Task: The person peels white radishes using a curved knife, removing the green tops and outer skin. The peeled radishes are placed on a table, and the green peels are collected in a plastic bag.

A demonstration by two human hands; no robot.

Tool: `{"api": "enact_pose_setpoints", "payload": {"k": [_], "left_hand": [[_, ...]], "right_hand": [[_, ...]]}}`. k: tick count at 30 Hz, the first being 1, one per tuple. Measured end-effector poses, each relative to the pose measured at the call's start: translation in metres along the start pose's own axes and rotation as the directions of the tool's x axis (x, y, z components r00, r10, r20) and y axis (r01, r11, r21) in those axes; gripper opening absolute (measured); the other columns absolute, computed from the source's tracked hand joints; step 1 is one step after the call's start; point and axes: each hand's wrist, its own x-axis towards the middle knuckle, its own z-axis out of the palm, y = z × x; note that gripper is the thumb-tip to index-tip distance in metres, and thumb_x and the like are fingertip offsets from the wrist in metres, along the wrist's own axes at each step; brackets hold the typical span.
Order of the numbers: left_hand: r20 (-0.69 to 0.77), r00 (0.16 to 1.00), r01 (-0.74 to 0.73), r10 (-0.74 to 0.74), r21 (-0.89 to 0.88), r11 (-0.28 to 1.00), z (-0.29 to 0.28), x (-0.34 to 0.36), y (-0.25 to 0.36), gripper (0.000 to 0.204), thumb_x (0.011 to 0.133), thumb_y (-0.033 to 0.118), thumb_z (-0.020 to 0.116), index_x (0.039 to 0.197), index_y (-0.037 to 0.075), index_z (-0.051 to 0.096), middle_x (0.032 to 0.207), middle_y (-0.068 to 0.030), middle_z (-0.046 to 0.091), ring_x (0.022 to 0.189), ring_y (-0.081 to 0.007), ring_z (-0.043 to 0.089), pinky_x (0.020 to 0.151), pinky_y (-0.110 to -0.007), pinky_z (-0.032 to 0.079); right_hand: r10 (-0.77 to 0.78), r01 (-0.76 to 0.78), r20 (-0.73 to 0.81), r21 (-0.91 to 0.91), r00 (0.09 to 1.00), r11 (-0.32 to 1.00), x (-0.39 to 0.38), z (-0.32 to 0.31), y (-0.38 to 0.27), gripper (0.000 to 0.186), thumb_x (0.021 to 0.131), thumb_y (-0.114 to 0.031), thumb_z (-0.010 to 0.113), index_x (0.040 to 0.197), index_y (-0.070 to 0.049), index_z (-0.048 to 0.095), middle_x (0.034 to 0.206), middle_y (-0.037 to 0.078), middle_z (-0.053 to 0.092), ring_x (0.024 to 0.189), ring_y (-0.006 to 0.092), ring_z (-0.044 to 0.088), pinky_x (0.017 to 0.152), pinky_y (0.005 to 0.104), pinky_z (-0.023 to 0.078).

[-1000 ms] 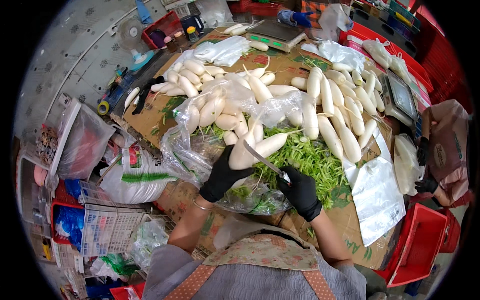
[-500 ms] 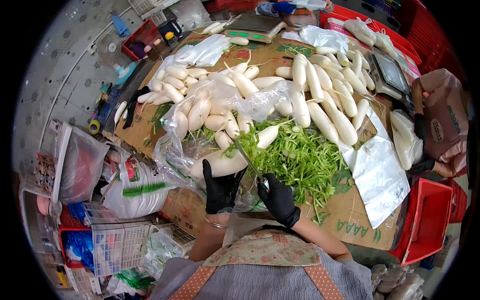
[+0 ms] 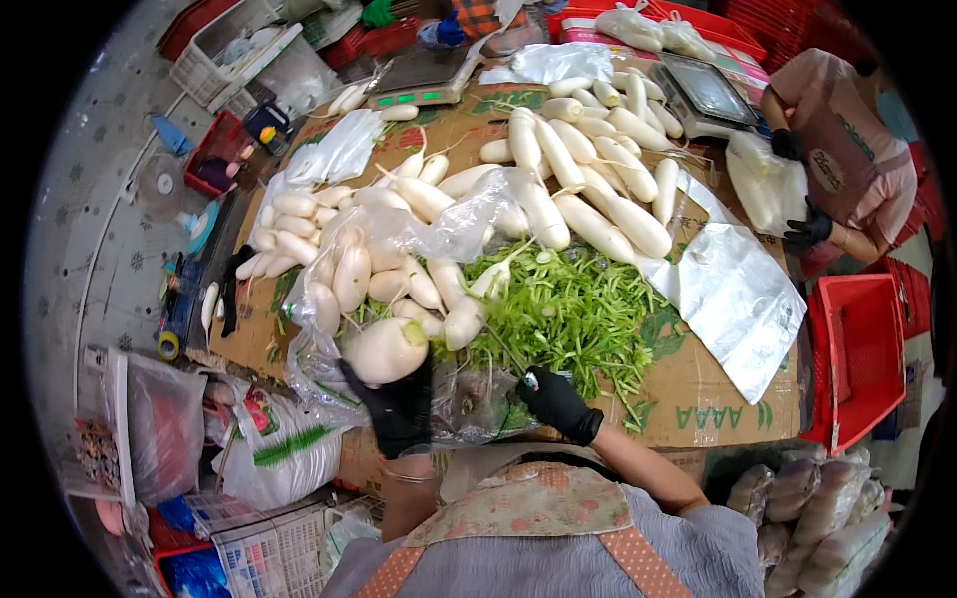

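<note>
Left hand (image 3: 399, 409), gloved black, fingers wrapped under a fat white radish (image 3: 386, 349). Right hand (image 3: 558, 404) clenched on a small knife (image 3: 529, 380) beside cut greens (image 3: 568, 314) on the desk (image 3: 698, 399).

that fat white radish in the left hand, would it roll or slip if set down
Probably rolls: the white radish looks round and stubby. It seems heavy for its size, filling the gloved left hand. Likely slippery too, given its smooth, shiny skin and the clear plastic bag beneath.

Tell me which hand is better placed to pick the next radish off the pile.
Probably the right hand. It holds only a small knife, beside the loose radishes. The left hand is already full, gripping a big white radish.
</note>
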Motion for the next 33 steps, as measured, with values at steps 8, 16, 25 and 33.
{"api": "enact_pose_setpoints", "payload": {"k": [8,16,25,33], "left_hand": [[-0.075,0.917,0.397,-0.392,0.285,0.872,-0.013,0.011,-0.018,0.044,0.082,0.040,0.051,0.115,0.011,0.045,0.107,-0.0103,0.053,0.099,-0.0249,0.050,0.088,-0.043,0.040],[0.199,0.874,0.022,-0.442,0.894,0.447,-0.019,0.008,-0.052,0.053,0.089,0.032,0.040,0.131,0.003,0.026,0.129,-0.0107,0.035,0.111,-0.0235,0.042,0.089,-0.037,0.038],[0.488,0.763,-0.638,-0.424,0.670,-0.378,-0.114,0.140,-0.063,0.052,0.072,0.020,0.065,0.112,-0.004,0.044,0.102,-0.0195,0.053,0.092,-0.0303,0.051,0.079,-0.036,0.042],[0.199,0.872,-0.303,-0.447,0.937,-0.175,-0.053,0.094,-0.071,0.078,0.065,0.026,0.072,0.125,-0.003,0.033,0.121,-0.0178,0.041,0.108,-0.0271,0.041,0.093,-0.035,0.032]], "right_hand": [[0.253,-0.236,0.097,0.759,0.963,0.607,0.009,-0.048,-0.068,0.029,0.078,-0.026,0.061,0.096,-0.005,0.053,0.059,0.002,0.053,0.039,0.0080,0.044,0.039,0.0225,0.036],[0.085,-0.125,0.099,0.912,0.991,0.391,-0.013,-0.031,-0.012,0.043,0.073,-0.036,0.064,0.102,-0.006,0.051,0.063,-0.001,0.051,0.043,0.0053,0.042,0.038,0.0202,0.034],[0.136,0.368,-0.461,0.826,0.877,0.428,-0.046,-0.051,-0.020,0.037,0.073,-0.032,0.064,0.096,-0.005,0.055,0.063,0.000,0.052,0.043,0.0070,0.045,0.037,0.0214,0.035],[0.510,0.118,-0.345,0.898,0.788,0.424,-0.072,-0.085,-0.005,0.033,0.074,-0.035,0.065,0.075,-0.004,0.054,0.044,-0.003,0.042,0.031,0.0057,0.037,0.032,0.0201,0.028]]}}
